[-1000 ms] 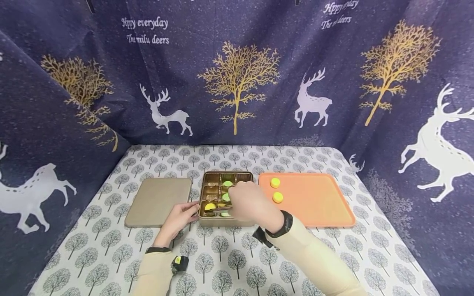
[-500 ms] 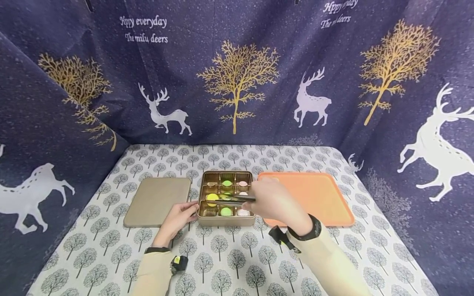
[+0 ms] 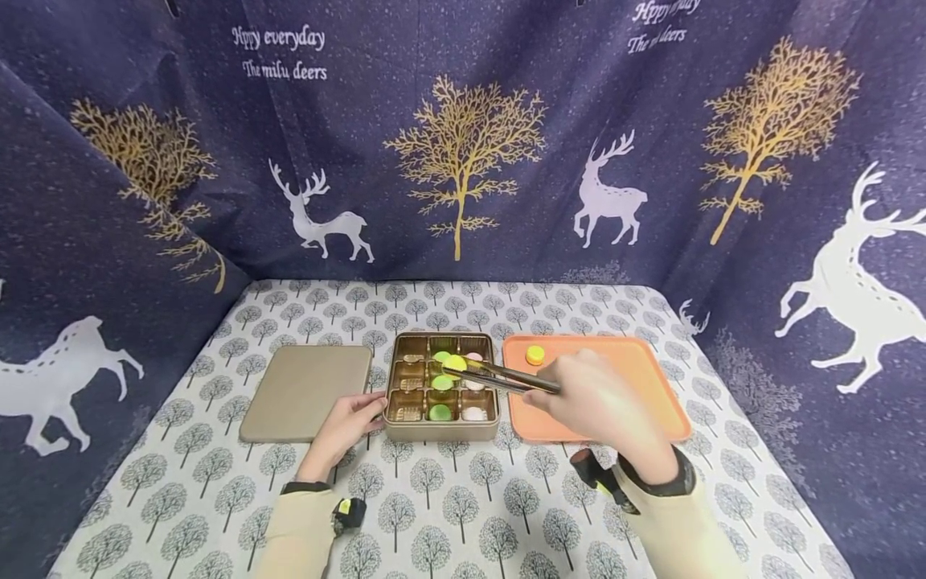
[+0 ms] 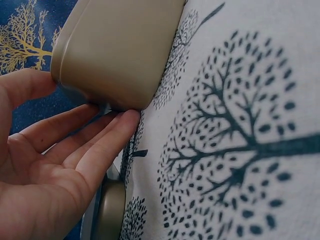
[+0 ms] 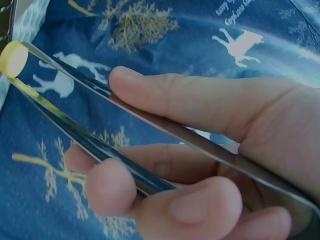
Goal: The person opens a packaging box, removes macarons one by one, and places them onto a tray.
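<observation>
My right hand [image 3: 596,398] grips metal tongs [image 3: 517,378] that reach left over the box. A round yellow macaron [image 3: 454,363] is pinched between the tongs' tips, above the middle column; the right wrist view also shows this macaron [image 5: 14,59]. The tan box [image 3: 441,432] has a gold divided liner, with green macarons [image 3: 439,412] down the middle column and pale pink ones [image 3: 473,414] down the right. At the box's left front corner, my left hand [image 3: 343,426] touches its side, thumb at the rim and fairly straight fingers lower on the wall [image 4: 115,65].
An orange tray [image 3: 637,394] lies right of the box, with a yellow macaron [image 3: 535,355] near its back left corner; my right hand covers part of it. Left of the box is a flat tan lid [image 3: 307,394]. A dark patterned curtain [image 3: 506,225] stands behind the table.
The yellow macaron in the tongs has risen from the left front compartment and moved right and back. My right hand has drawn right over the orange tray. The left hand stays put.
</observation>
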Action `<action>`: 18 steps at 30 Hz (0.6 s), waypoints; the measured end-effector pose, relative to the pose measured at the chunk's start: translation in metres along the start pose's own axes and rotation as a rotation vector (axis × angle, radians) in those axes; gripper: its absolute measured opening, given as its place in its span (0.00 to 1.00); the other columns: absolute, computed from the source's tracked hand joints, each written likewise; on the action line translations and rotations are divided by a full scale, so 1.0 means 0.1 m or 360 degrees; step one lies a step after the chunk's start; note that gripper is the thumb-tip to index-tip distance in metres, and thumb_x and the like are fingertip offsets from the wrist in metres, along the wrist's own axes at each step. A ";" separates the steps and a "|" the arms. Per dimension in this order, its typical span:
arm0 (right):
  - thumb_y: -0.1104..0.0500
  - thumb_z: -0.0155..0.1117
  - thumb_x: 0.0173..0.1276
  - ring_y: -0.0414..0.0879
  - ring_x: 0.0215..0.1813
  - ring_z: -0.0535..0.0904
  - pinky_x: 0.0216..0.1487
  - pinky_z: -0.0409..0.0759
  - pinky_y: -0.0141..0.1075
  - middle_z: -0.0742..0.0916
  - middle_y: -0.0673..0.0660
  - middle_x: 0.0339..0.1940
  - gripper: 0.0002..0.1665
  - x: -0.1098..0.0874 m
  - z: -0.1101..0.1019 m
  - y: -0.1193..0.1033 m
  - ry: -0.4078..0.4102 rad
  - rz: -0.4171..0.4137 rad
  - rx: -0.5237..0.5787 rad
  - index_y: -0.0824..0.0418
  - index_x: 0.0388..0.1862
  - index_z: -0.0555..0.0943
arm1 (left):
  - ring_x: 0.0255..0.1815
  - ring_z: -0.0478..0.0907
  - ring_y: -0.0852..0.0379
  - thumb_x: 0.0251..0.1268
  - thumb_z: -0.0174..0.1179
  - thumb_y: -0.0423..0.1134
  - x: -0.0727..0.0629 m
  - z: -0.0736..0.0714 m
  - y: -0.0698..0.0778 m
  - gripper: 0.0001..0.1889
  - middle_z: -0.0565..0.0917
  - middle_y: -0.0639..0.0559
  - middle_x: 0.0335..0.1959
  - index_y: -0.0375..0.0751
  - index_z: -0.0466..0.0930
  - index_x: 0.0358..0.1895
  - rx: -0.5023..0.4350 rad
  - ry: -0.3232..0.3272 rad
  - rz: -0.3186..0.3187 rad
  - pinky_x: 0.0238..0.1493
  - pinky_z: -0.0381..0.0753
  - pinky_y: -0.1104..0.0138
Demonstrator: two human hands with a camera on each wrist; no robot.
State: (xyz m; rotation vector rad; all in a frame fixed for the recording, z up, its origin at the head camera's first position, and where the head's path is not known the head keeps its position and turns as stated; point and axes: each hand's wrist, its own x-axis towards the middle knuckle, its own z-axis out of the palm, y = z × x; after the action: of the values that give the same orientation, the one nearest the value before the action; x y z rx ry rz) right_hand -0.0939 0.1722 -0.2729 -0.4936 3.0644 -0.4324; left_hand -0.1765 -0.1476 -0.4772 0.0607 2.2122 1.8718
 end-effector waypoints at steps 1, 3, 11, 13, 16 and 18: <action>0.52 0.68 0.64 0.37 0.16 0.63 0.17 0.64 0.28 0.70 0.43 0.12 0.18 -0.02 -0.01 0.03 0.0015 0.0001 -0.0011 0.52 0.16 0.76 | 0.63 0.74 0.34 0.73 0.50 0.32 0.00 0.00 0.00 0.23 0.66 0.27 0.69 0.19 0.66 0.65 -0.0006 0.0003 -0.0003 0.60 0.81 0.61; 0.50 0.68 0.64 0.36 0.16 0.63 0.16 0.64 0.29 0.70 0.43 0.11 0.17 -0.07 -0.04 0.07 0.0036 0.0019 -0.0042 0.51 0.16 0.78 | 0.63 0.74 0.34 0.73 0.50 0.32 0.00 0.00 0.00 0.23 0.66 0.26 0.69 0.19 0.66 0.65 -0.0010 0.0007 -0.0003 0.60 0.82 0.60; 0.50 0.68 0.64 0.37 0.14 0.63 0.13 0.63 0.27 0.72 0.44 0.11 0.08 -0.20 -0.05 0.28 0.0009 0.0130 0.0063 0.51 0.30 0.88 | 0.62 0.75 0.35 0.73 0.49 0.32 0.01 -0.01 -0.01 0.23 0.67 0.25 0.68 0.20 0.65 0.65 -0.0019 0.0001 -0.0012 0.61 0.81 0.60; 0.50 0.68 0.64 0.37 0.14 0.62 0.13 0.61 0.28 0.69 0.43 0.10 0.09 -0.22 -0.04 0.33 0.0009 0.0174 0.0076 0.52 0.28 0.87 | 0.62 0.75 0.35 0.73 0.49 0.32 0.01 -0.01 -0.01 0.22 0.67 0.26 0.68 0.20 0.66 0.65 -0.0027 0.0005 -0.0014 0.61 0.81 0.61; 0.51 0.69 0.63 0.37 0.14 0.60 0.13 0.61 0.29 0.67 0.43 0.09 0.10 -0.26 -0.03 0.40 0.0038 0.0222 0.0062 0.53 0.24 0.85 | 0.63 0.74 0.35 0.73 0.49 0.32 0.01 -0.02 -0.01 0.22 0.67 0.26 0.68 0.20 0.65 0.65 -0.0030 0.0001 -0.0004 0.61 0.81 0.61; 0.51 0.69 0.63 0.37 0.15 0.60 0.14 0.61 0.30 0.65 0.42 0.10 0.12 -0.28 -0.03 0.44 0.0079 0.0221 0.0017 0.53 0.21 0.83 | 0.64 0.74 0.35 0.73 0.49 0.32 0.02 -0.01 -0.01 0.22 0.67 0.27 0.68 0.20 0.66 0.65 -0.0035 -0.0001 -0.0001 0.61 0.81 0.61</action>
State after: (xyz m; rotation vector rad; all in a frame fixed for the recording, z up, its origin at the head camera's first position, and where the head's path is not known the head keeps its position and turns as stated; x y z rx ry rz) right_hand -0.0806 0.2220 -0.2832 -0.2710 3.1155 -0.4629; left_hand -0.1786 -0.1487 -0.4781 0.0567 2.1904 1.8951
